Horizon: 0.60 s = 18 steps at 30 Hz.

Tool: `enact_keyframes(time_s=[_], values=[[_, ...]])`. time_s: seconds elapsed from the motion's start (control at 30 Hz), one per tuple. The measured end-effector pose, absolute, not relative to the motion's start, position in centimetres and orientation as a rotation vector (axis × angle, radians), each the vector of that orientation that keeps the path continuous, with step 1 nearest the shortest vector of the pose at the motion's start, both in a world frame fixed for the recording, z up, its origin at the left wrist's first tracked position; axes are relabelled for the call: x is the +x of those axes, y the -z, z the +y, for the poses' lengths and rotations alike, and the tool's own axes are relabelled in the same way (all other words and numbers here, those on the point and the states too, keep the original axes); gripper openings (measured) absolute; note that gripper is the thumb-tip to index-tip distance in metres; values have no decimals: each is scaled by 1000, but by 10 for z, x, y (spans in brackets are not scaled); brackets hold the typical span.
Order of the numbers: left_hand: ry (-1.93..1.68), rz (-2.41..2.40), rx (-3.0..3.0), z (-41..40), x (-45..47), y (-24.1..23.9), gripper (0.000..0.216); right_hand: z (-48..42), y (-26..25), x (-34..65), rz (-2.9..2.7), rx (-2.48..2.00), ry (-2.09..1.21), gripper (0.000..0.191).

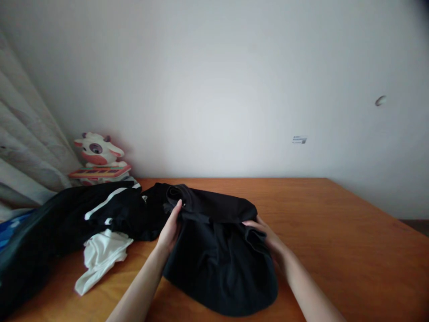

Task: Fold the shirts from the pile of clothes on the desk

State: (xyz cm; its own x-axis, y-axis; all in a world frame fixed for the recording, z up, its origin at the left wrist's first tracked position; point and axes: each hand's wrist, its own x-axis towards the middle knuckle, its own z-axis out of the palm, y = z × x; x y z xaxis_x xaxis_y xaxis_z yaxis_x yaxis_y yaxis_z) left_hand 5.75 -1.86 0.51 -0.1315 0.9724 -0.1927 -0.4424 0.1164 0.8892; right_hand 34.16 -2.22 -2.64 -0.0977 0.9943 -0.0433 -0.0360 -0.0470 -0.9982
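A black garment [221, 264] is partly rolled up, its thick roll along the far side and a loose flap hanging toward me. My left hand [172, 228] grips the left end of the roll, thumb on top near a small light spot. On the other side, my right hand [264, 232] holds the right end, with its fingers partly hidden under the cloth. What kind of garment it is, I cannot tell. Just left of it lies a heap of black clothes [127, 214] with white stripes, and a crumpled white cloth [105, 252] sits in front of that heap.
The brown wooden table [335, 232] reaches back to a pale wall [221, 89]. A cow-shaped toy keyboard [100, 156] stands at the back left beside a light curtain [27, 125]. Something blue [13, 228] shows at the left edge.
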Motion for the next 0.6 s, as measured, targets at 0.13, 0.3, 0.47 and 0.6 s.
enact_keyframes(time_s=[0.13,0.3,0.47,0.6], values=[[-1352,1217,1098,-17,56,10,49,-23,21,336,-1324,-1230,-1266,63],[-1285,1456,1694,-18,57,21,39,-26,22,326,-1496,-1161,-1029,65],[-1130,1246,2160,-33,66,14,13,-31,22,321,-1535,-1086,-1118,55],[-902,1027,2400,-46,75,4,19,-32,29,318,-1487,-1055,-1141,98]])
